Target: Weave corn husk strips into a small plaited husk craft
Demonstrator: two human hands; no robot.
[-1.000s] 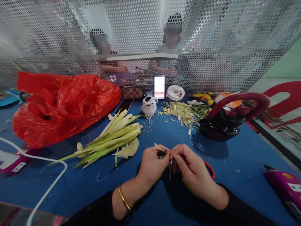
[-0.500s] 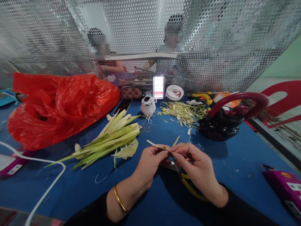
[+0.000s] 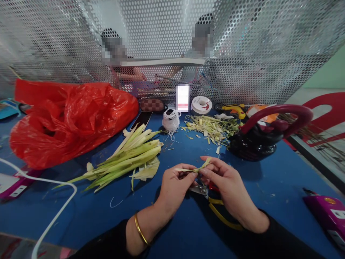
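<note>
Over the blue table (image 3: pixel 172 147), my left hand (image 3: pixel 171 190) pinches a thin strip of corn husk (image 3: pixel 206 164) between thumb and fingertips. My right hand (image 3: pixel 231 194) also grips the strip close by, and its pale green end sticks up between the two hands. Beneath them lies a pair of pliers or shears with yellow handles (image 3: pixel 225 218); its metal head is partly hidden by my hands. To the left rests a bundle of green corn husks (image 3: pixel 132 158). A small red item between the hands is mostly covered, and I cannot make it out.
A red plastic bag (image 3: pixel 72 122) fills the left side. Behind stand a string cone (image 3: pixel 171 121), a white spool (image 3: pixel 201 104) and husk scraps (image 3: pixel 207 126). At right are a dark pot with a red handle (image 3: pixel 253 144) and a purple device (image 3: pixel 327 212). People sit beyond a perforated screen.
My right hand has turned and opened up slightly around the strip, its index finger lifting. The strip's end now points up to the right, and more of the metal tool shows below.
</note>
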